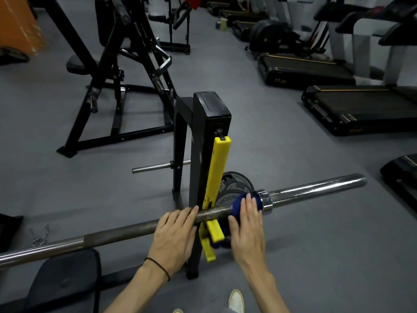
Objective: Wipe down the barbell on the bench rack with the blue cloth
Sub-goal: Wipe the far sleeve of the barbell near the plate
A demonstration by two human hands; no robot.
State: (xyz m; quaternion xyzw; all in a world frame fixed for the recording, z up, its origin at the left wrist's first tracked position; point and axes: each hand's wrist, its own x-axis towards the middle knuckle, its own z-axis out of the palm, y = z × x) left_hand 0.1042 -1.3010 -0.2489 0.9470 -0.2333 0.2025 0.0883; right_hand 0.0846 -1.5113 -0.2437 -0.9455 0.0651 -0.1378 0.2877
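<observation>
The steel barbell (126,233) lies across the view on the bench rack, its shiny sleeve (316,188) pointing right. The blue cloth (238,205) is draped over the shaft just left of the collar, and part of it hangs below the bar. My right hand (248,227) lies over the cloth with fingers stretched out, pressing it onto the bar. My left hand (173,233), with a black band on its wrist, rests on the shaft just left of the rack upright (209,123), fingers laid over the top.
A yellow bar hook (218,168) runs down the upright between my hands. Weight plates (234,184) sit behind it and a storage peg (158,168) sticks out left. The bench pad (63,281) is at lower left, a spring clip (39,236) on the floor, treadmills (361,109) at right.
</observation>
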